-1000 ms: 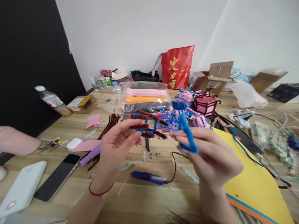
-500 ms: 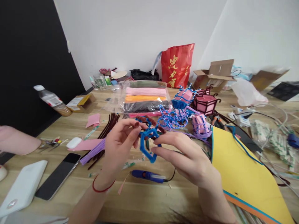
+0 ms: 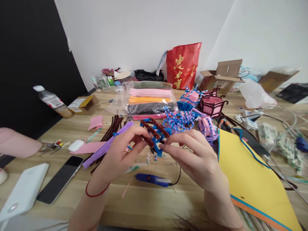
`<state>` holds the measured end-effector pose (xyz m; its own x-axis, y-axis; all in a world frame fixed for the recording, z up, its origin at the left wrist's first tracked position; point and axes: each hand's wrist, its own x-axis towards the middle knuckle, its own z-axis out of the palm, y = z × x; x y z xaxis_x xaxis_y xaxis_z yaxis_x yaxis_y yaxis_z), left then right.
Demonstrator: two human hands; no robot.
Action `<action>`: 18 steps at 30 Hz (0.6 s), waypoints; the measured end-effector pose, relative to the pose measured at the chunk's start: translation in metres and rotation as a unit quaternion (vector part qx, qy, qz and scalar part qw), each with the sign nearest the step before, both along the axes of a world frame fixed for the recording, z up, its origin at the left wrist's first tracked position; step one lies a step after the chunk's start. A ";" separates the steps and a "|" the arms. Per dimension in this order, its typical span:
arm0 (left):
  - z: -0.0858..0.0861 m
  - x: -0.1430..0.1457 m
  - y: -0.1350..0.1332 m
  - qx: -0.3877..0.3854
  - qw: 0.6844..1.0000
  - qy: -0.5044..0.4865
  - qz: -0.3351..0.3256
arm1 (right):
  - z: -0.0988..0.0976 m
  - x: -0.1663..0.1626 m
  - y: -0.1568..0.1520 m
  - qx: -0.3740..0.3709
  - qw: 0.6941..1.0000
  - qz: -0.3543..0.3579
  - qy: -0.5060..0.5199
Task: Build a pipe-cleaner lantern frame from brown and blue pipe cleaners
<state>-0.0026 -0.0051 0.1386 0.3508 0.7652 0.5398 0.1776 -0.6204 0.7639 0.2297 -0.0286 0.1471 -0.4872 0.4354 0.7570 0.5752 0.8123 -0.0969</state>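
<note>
Between my two hands, above the table, is a small frame of blue and dark brown pipe cleaners (image 3: pixel 156 132). My left hand (image 3: pixel 125 150) pinches its left side between thumb and fingers. With thumb and fingertips, my right hand (image 3: pixel 194 154) grips the right side. Parts of the frame are hidden behind the fingers. Below it lies a blue hot glue gun (image 3: pixel 152 180) with a cord. Left of my left hand are purple pipe cleaners (image 3: pixel 107 146) across dark brown pipe cleaners (image 3: pixel 109 132). Pink lanterns framed in pipe cleaners (image 3: pixel 211 106) stand behind my right hand.
A clear pack of coloured pipe cleaners (image 3: pixel 150 93) lies farther back, before a red bag (image 3: pixel 184 65). Yellow sheets (image 3: pixel 255 170) cover the right side. A phone (image 3: pixel 60 179), a white power bank (image 3: pixel 25 191) and a tilted bottle (image 3: pixel 53 101) are on the left.
The frame has been turned: its blue hexagonal ring faced me before, and now the brown strips slant across the front. My left hand has shifted slightly left and down.
</note>
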 end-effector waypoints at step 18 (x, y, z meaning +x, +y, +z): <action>0.007 0.006 -0.001 0.047 0.992 0.116 -0.019 | -0.006 -0.012 0.001 0.012 0.999 -0.047 -0.017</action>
